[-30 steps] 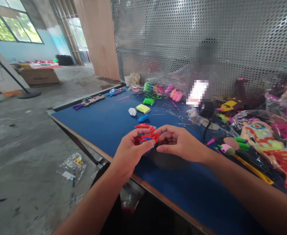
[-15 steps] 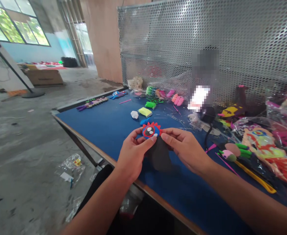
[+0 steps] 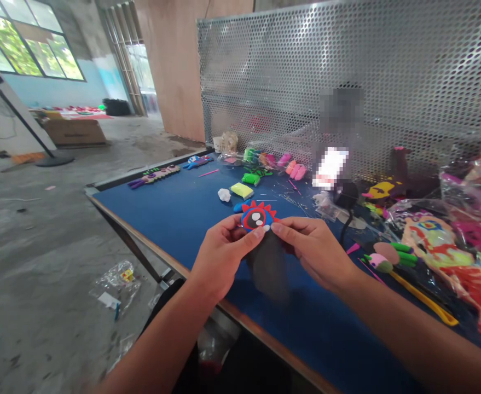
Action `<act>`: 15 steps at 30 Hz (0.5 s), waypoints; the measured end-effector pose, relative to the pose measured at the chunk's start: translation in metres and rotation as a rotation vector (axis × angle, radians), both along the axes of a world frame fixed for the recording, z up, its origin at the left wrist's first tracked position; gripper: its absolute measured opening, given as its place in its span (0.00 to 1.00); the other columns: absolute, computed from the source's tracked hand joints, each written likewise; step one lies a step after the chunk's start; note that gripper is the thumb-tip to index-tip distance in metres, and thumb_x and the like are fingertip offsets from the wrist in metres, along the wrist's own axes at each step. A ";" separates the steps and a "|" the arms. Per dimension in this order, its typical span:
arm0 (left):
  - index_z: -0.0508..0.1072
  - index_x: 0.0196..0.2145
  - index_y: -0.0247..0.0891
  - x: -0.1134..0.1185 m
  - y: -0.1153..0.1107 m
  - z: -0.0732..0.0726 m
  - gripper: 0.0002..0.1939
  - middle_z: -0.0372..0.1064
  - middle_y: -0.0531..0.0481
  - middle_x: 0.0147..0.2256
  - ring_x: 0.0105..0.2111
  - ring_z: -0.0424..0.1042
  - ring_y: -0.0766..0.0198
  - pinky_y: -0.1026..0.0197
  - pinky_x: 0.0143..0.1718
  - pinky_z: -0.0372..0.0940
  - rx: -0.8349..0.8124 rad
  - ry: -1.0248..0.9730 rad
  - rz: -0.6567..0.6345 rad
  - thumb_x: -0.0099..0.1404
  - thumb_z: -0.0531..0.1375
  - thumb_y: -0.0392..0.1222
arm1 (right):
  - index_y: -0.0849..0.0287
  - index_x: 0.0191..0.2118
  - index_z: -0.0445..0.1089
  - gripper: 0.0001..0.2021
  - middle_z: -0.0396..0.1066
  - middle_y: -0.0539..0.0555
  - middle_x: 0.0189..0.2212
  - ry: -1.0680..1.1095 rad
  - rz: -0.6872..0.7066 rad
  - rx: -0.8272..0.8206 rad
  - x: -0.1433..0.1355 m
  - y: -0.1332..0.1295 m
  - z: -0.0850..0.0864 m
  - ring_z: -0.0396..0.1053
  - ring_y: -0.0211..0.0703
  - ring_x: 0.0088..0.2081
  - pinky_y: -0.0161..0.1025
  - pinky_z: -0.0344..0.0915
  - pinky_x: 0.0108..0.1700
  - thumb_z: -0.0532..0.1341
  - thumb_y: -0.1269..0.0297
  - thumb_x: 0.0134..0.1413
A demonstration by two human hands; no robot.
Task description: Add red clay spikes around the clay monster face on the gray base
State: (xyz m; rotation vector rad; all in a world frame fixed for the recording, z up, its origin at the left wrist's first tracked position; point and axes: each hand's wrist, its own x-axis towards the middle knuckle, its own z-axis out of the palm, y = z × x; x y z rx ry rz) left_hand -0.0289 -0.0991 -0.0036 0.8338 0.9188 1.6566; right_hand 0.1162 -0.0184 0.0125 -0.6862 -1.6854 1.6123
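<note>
Between my two hands, just above the table, is a small clay figure (image 3: 257,216) in blue and red, with one big dark eye, white highlights and a row of red spikes on top. My left hand (image 3: 224,253) pinches its left side, thumb near the lower front. At its right side, my right hand (image 3: 306,241) grips the edge between thumb and fingers. A small white piece (image 3: 266,227) sits by the thumb tips at the figure's lower edge. Behind the figure, partly hidden, lies a lump of blue clay (image 3: 242,206). White clay (image 3: 224,195) and a yellow clay packet (image 3: 242,190) rest farther back.
On the blue table (image 3: 174,219), finished-looking clay figures (image 3: 154,178) lie at the far left edge. Bagged clay (image 3: 441,241) and a yellow-handled tool (image 3: 424,298) crowd the right. A perforated metal panel (image 3: 265,71) stands behind, with a phone-like bright screen (image 3: 330,168) before it.
The clay figure has turned slightly, its eye now facing more toward me, and shifted a little right. Both hands keep their hold. The view has shifted very slightly.
</note>
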 end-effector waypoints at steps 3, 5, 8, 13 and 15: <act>0.75 0.43 0.37 -0.001 0.000 0.002 0.15 0.76 0.47 0.36 0.31 0.73 0.68 0.64 0.36 0.69 -0.004 0.020 0.004 0.57 0.67 0.40 | 0.54 0.37 0.78 0.07 0.73 0.49 0.27 0.041 0.008 -0.005 0.000 0.000 0.000 0.67 0.35 0.28 0.34 0.64 0.30 0.66 0.60 0.52; 0.75 0.43 0.37 0.000 0.000 0.003 0.15 0.76 0.46 0.38 0.32 0.73 0.66 0.63 0.36 0.69 -0.010 0.039 -0.003 0.57 0.67 0.40 | 0.55 0.36 0.78 0.07 0.73 0.50 0.27 0.047 -0.003 0.010 0.000 0.001 -0.001 0.68 0.35 0.28 0.34 0.64 0.30 0.66 0.60 0.52; 0.76 0.42 0.37 0.001 0.001 0.003 0.13 0.75 0.46 0.40 0.35 0.74 0.64 0.61 0.38 0.69 -0.014 0.053 -0.010 0.58 0.67 0.41 | 0.56 0.34 0.79 0.07 0.73 0.50 0.25 0.031 -0.028 0.036 0.000 0.003 -0.002 0.67 0.35 0.27 0.34 0.65 0.30 0.66 0.60 0.52; 0.76 0.40 0.37 0.002 0.003 0.002 0.12 0.76 0.47 0.38 0.36 0.74 0.64 0.61 0.42 0.67 -0.024 0.017 0.000 0.58 0.67 0.40 | 0.56 0.33 0.78 0.06 0.72 0.50 0.26 0.065 -0.011 -0.021 0.000 0.002 -0.001 0.67 0.34 0.28 0.34 0.65 0.33 0.66 0.60 0.53; 0.76 0.40 0.37 0.002 0.003 0.002 0.12 0.76 0.47 0.37 0.34 0.74 0.66 0.62 0.41 0.67 -0.034 0.008 0.002 0.57 0.67 0.40 | 0.56 0.33 0.78 0.07 0.72 0.50 0.26 0.090 0.008 -0.056 0.000 0.002 0.000 0.67 0.35 0.29 0.34 0.65 0.33 0.66 0.60 0.53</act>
